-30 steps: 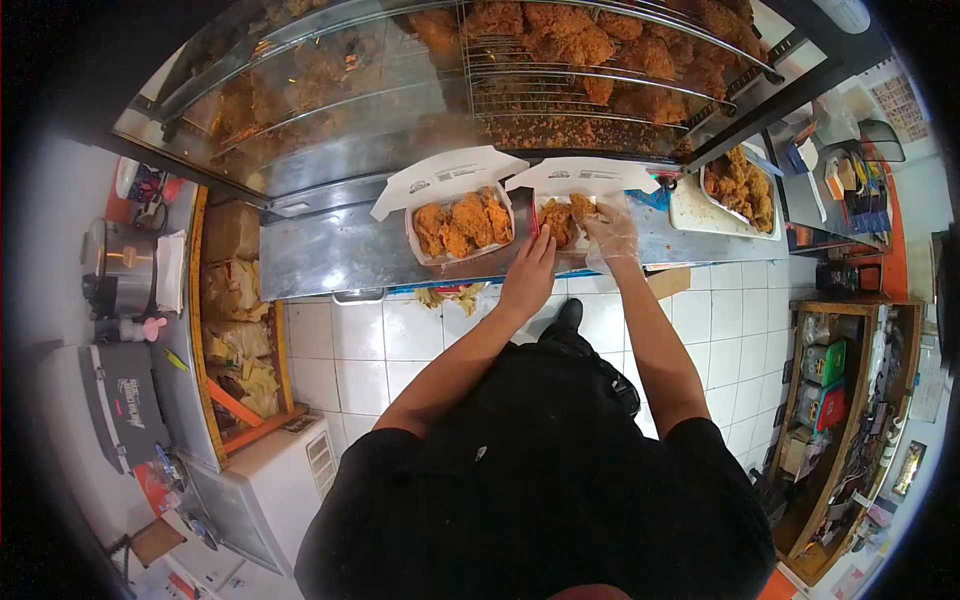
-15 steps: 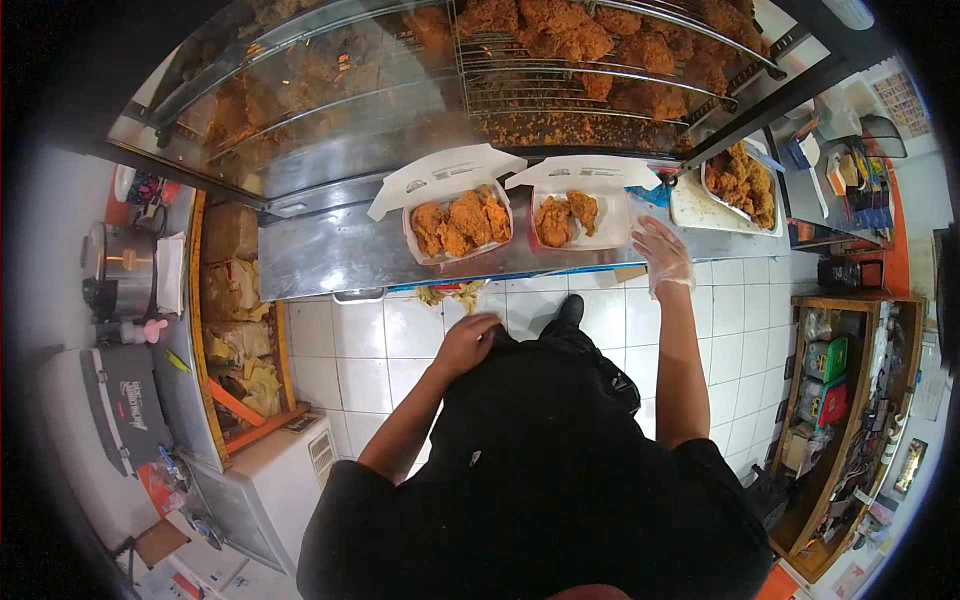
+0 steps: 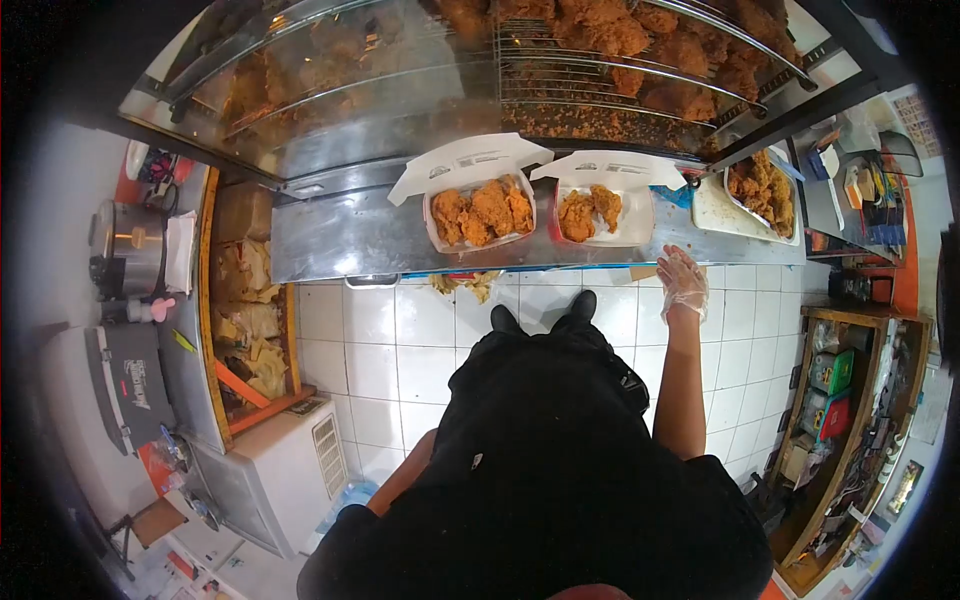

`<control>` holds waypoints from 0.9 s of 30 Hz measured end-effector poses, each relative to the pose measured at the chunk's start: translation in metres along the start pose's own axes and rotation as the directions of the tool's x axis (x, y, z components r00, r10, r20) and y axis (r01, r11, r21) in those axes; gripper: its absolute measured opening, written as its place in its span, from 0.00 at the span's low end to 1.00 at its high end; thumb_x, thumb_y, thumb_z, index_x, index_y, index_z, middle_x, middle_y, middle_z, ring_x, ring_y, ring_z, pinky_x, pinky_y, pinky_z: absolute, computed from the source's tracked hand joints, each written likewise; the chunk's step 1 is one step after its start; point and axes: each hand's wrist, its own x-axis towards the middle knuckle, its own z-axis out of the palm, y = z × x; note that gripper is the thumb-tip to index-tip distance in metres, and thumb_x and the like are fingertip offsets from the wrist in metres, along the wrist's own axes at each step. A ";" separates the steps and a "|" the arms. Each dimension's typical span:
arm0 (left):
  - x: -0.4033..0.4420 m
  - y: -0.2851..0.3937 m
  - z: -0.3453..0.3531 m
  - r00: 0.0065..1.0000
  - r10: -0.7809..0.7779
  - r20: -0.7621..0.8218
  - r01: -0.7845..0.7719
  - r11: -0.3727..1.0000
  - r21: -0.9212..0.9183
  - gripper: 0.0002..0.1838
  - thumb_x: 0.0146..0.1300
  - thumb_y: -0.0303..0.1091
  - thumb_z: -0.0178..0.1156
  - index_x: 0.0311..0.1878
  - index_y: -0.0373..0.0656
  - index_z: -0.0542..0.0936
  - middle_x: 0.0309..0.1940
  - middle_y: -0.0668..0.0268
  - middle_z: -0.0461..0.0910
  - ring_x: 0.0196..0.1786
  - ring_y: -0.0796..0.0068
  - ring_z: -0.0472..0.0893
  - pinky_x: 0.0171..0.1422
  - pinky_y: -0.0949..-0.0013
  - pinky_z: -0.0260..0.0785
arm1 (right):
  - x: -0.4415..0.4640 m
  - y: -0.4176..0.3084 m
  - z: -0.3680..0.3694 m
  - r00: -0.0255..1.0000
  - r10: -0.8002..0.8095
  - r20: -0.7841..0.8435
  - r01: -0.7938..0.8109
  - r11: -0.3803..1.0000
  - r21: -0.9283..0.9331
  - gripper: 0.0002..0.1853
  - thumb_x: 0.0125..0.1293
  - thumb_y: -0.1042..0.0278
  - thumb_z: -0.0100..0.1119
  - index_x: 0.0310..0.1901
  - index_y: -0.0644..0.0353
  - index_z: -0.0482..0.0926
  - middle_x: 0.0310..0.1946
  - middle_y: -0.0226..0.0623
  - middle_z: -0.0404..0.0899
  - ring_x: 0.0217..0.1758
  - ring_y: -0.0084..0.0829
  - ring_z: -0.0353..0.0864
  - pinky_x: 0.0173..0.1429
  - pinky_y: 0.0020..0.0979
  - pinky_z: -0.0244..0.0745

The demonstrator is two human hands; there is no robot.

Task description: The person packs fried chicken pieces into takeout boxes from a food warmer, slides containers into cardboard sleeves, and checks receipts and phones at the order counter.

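Chicken (image 3: 490, 212) in open boxes (image 3: 634, 226) (white tray (image 3: 714, 214) nearby)

Fried chicken (image 3: 490, 210) — golden brown; shirt (image 3: 560, 480) — black.

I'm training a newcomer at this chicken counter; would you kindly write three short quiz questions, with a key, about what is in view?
1. True or false: the right hand wears a clear glove.
2. Which has more bare space inside, the left box or the right box?
3. Fill in "open" or "shut": both boxes on the counter are ____.

Key: 1. True. 2. The right box. 3. Open.
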 end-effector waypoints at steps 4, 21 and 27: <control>0.006 0.044 -0.034 0.994 0.036 0.105 -0.063 0.962 0.266 0.17 0.52 0.41 0.63 0.43 0.43 0.83 0.44 0.53 0.82 0.49 0.53 0.80 0.55 0.59 0.72 | 0.011 0.012 0.000 1.000 -0.005 0.015 0.005 1.000 -0.005 0.17 0.66 0.70 0.59 0.55 0.64 0.74 0.52 0.42 0.80 0.43 0.33 0.83 0.49 0.32 0.77; -0.091 0.243 -0.157 0.942 0.326 0.086 -0.320 0.944 -0.077 0.15 0.51 0.28 0.66 0.42 0.34 0.80 0.39 0.58 0.82 0.44 0.68 0.80 0.55 0.67 0.71 | 0.000 -0.005 0.025 0.996 -0.080 -0.024 0.077 0.989 -0.125 0.15 0.63 0.75 0.60 0.51 0.65 0.76 0.49 0.42 0.81 0.39 0.30 0.82 0.47 0.28 0.78; -0.084 0.244 -0.156 0.944 0.317 0.094 -0.317 0.948 -0.021 0.10 0.51 0.28 0.64 0.37 0.35 0.80 0.32 0.60 0.82 0.38 0.70 0.79 0.48 0.68 0.71 | 0.008 0.011 0.009 0.998 -0.059 -0.022 0.059 0.998 -0.026 0.14 0.63 0.74 0.61 0.51 0.64 0.76 0.48 0.42 0.82 0.37 0.29 0.81 0.46 0.28 0.78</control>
